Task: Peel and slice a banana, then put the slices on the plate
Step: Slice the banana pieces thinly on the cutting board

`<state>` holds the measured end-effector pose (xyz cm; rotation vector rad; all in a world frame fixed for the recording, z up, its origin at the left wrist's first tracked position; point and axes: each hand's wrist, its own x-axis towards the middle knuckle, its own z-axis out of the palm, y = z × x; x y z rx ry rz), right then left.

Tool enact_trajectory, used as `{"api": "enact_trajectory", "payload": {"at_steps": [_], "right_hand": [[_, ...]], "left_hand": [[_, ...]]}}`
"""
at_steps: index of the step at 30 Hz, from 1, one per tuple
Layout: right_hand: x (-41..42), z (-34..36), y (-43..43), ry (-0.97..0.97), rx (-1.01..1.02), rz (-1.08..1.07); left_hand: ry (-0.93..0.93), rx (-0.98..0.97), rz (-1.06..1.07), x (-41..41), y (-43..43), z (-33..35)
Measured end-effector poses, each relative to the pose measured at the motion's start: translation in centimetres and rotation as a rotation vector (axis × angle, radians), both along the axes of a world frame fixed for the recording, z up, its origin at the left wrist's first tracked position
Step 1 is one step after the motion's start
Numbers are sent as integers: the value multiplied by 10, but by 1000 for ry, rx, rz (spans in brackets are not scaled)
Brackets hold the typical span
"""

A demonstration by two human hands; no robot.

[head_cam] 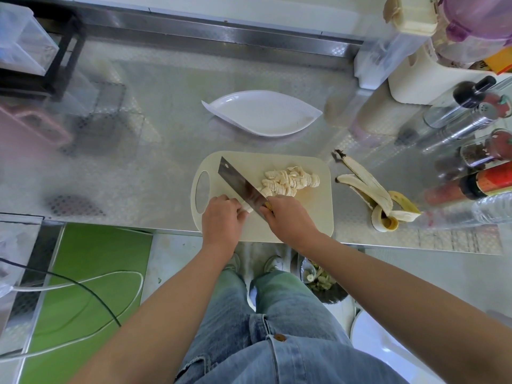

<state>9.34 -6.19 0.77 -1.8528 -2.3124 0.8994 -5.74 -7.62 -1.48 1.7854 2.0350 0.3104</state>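
At centre frame, the banana stub (247, 208) is being pinched by the curled left hand (223, 217), just left of the cleaver (240, 186) being gripped in the right hand (288, 217).

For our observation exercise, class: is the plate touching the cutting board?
Apart. The head view shows a strip of bare counter between the plate and the board.
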Motion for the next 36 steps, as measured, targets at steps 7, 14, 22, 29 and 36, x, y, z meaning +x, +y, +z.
{"api": "enact_trajectory", "payload": {"at_steps": [7, 14, 22, 29, 36], "right_hand": [[-2, -9, 0, 10, -19, -41], [2, -2, -2, 94, 25, -73], [1, 1, 1, 55, 2, -34], [-2, -4, -1, 3, -20, -16], [0, -8, -5, 74, -14, -83]], "left_hand": [[-19, -12, 12, 1, 2, -1], [-9, -25, -2, 0, 3, -3], [-1, 0, -4, 0, 4, -3], [-7, 1, 7, 0, 4, -3], [-8, -11, -4, 0, 4, -3]]}}
